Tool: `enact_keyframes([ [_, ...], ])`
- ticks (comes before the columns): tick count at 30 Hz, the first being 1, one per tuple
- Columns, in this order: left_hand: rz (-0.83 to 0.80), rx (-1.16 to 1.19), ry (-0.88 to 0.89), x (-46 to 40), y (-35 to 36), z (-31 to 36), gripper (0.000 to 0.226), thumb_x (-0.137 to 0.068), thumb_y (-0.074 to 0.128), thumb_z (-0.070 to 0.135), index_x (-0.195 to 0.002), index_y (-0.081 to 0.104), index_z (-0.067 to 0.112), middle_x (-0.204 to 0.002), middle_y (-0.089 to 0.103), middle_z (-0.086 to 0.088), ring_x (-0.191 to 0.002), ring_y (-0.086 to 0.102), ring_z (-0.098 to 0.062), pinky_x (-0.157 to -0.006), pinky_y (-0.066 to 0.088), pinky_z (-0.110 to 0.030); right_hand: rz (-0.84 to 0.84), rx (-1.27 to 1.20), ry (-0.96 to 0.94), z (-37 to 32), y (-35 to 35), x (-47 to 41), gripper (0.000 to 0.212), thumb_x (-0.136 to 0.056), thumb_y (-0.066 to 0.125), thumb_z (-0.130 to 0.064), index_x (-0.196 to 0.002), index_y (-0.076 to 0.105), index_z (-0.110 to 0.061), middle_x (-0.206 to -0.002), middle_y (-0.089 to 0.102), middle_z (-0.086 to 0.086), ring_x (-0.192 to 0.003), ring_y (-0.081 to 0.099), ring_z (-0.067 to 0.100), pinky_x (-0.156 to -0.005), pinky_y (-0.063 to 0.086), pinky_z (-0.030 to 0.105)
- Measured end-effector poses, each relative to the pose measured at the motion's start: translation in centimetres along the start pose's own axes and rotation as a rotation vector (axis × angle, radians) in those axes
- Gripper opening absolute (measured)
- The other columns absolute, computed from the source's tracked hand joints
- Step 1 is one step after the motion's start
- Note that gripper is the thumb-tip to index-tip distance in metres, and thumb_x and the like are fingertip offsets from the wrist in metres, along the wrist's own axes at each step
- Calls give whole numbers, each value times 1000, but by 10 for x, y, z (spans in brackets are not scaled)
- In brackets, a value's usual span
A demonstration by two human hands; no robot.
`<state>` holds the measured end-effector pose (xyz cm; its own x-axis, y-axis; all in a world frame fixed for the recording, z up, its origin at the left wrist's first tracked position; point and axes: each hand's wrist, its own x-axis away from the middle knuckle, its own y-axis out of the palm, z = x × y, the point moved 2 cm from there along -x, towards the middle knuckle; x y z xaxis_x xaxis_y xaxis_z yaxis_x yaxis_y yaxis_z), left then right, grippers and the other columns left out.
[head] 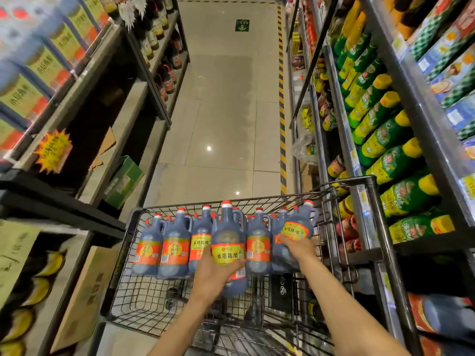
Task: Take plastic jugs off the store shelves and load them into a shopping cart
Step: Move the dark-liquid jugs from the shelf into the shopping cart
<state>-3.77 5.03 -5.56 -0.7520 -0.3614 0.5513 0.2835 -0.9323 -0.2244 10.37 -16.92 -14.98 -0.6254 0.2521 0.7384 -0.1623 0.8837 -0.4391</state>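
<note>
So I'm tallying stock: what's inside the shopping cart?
Dark red-capped jugs stand along the shopping cart's far end; each hand holds another. Jugs behind that front row are mostly hidden.

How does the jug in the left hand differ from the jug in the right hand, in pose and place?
The left-hand jug stands upright near the middle of the cart, in front of the row; the right-hand jug tilts at the cart's right end. The left hand grips low on its jug; the right hand lies across its label. Both are dark, red-capped, with orange-and-yellow labels.
</note>
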Motion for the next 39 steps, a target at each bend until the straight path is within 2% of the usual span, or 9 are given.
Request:
enact_keyframes([
  [7,-18,-9,-20,2,-17,5,63,-72,92,25,-119,51,30,-104,72,7,-92,71,-8,-69,53,-17,-101,-148,-35,15,-18,50,37,-74,92,-22,-101,70,-9,-100,77,11,-88,74,26,-88,60,45],
  [11,-131,-142,40,1,-23,23,66,-64,95,41,-116,57,27,-100,75,6,-87,73,-8,-75,59,-28,-191,-268,-112,28,-22,115,28,-82,86,-18,-106,71,-14,-93,80,2,-78,77,12,-62,56,20],
  [14,-212,-258,126,1,-26,35,54,-62,93,42,-104,62,28,-88,77,7,-79,73,-6,-82,61,-45,-173,-353,-170,37,-24,150,32,-83,85,-17,-111,71,-15,-91,80,-5,-82,76,6,-62,54,13],
  [18,-320,-355,256,15,-20,58,40,-65,90,35,-94,62,32,-82,75,6,-77,72,-10,-75,61,-43,-58,-420,-230,51,-33,193,49,-74,92,-25,-115,68,-11,-102,80,3,-105,74,25,-86,58,27],
  [22,-447,-407,417,34,0,77,45,-67,92,31,-99,61,27,-82,73,12,-79,70,-5,-67,56,-24,86,-516,-271,71,-55,244,48,-78,89,-19,-118,63,-16,-103,79,-4,-94,75,6,-85,58,21],
  [24,-504,-410,459,51,11,82,42,-69,91,14,-92,58,26,-66,70,20,-64,67,5,-54,48,-11,167,-545,-283,85,-68,268,48,-81,86,-14,-121,60,-17,-110,77,-2,-91,74,0,-77,55,14],
  [29,-646,-391,502,96,45,81,57,-60,97,15,-103,59,21,-85,76,-2,-65,69,-7,-57,56,-23,351,-641,-325,126,-105,332,60,-77,89,-23,-127,56,-22,-116,76,-5,-98,73,2,-82,54,16],
  [34,-839,-409,652,172,85,79,60,-63,96,13,-109,59,25,-97,73,3,-83,70,-7,-63,49,-16,500,-727,-347,186,-135,400,60,-78,88,-26,-127,54,-30,-120,75,-6,-103,73,7,-91,56,28],
  [39,-1054,-391,644,260,113,52,72,-65,96,24,-125,56,27,-105,72,11,-87,71,-2,-71,52,-20,677,-835,-360,268,-148,470,63,-78,88,-19,-131,55,-22,-113,77,-7,-103,74,9,-81,58,22],
])
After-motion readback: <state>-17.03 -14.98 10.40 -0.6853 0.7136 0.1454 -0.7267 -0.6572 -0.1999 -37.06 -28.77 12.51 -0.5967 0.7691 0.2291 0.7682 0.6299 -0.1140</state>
